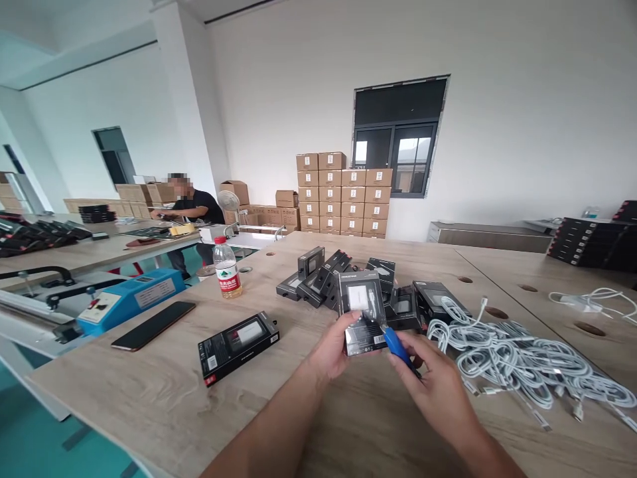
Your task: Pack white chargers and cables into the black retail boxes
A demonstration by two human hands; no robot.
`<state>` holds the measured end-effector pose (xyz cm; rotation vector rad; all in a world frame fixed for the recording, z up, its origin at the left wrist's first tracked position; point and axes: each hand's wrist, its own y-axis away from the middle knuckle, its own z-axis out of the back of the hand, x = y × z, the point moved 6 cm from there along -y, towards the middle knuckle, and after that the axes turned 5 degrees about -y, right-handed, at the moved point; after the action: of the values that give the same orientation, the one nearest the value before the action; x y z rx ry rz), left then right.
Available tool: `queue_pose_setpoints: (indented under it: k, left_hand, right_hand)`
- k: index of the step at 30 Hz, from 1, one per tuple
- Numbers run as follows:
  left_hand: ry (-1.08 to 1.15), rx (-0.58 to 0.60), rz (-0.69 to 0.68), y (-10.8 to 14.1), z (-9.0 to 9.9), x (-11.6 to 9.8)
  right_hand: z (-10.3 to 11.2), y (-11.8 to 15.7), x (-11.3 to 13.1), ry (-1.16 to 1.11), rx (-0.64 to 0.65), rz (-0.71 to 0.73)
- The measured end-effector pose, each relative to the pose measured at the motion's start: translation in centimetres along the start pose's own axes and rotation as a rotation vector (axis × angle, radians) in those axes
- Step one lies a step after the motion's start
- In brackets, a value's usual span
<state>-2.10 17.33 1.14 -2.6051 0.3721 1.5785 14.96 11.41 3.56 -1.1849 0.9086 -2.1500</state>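
My left hand (332, 346) is closed on the lower left side of a black retail box (362, 299), held tilted up above the table. Through its clear window a white block and a cable show. In my right hand (432, 372) is a tool with a blue handle (398, 344), its tip against the front of that box at the lower right. Behind them lies a pile of similar black boxes (326, 277). A bundle of coiled white cables (517, 362) spreads to the right. Another black box (239, 345) rests alone at the left.
On the wooden table (164, 398) at the left are a dark phone (154, 325) and a bottle with a red cap (227, 269). Beyond its left edge stands a blue machine (132, 302). A person (199, 207) sits at another table. Stacked black boxes (592, 244) are far right.
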Motion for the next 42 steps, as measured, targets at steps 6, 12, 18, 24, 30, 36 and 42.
queue_pose_setpoints:
  k: [6, 12, 18, 24, 30, 36, 42]
  left_hand:
    - [-0.021, 0.014, -0.151, 0.2, -0.8, -0.9]
    - [-0.069, 0.082, -0.216, 0.5, -1.2, -1.2]
    - [-0.106, 0.180, -0.228, 0.6, -1.7, -1.3]
    - [0.052, 0.174, -0.143, 0.0, -1.2, -0.4]
    - [0.072, 0.110, -0.200, 0.0, -1.2, -0.7]
    - [-0.017, 0.095, -0.288, 0.4, -1.4, -0.8]
    - [-0.060, 0.071, -0.313, 0.7, -2.2, -0.8]
  right_hand:
    - [-0.2, -0.1, -0.7, -0.090, 0.024, -0.198]
    - [-0.8, -0.2, -0.4, -0.205, 0.066, -0.322]
    - [-2.2, -0.3, 0.1, -0.244, 0.134, -0.325]
    - [-2.8, -0.4, 0.8, -0.253, 0.132, -0.340]
    - [-3.3, -0.4, 1.6, -0.317, 0.116, -0.326]
    - [-3.6, -0.6, 1.2, -0.389, -0.035, -0.366]
    - [-4.0, -0.4, 0.4, -0.382, -0.132, -0.434]
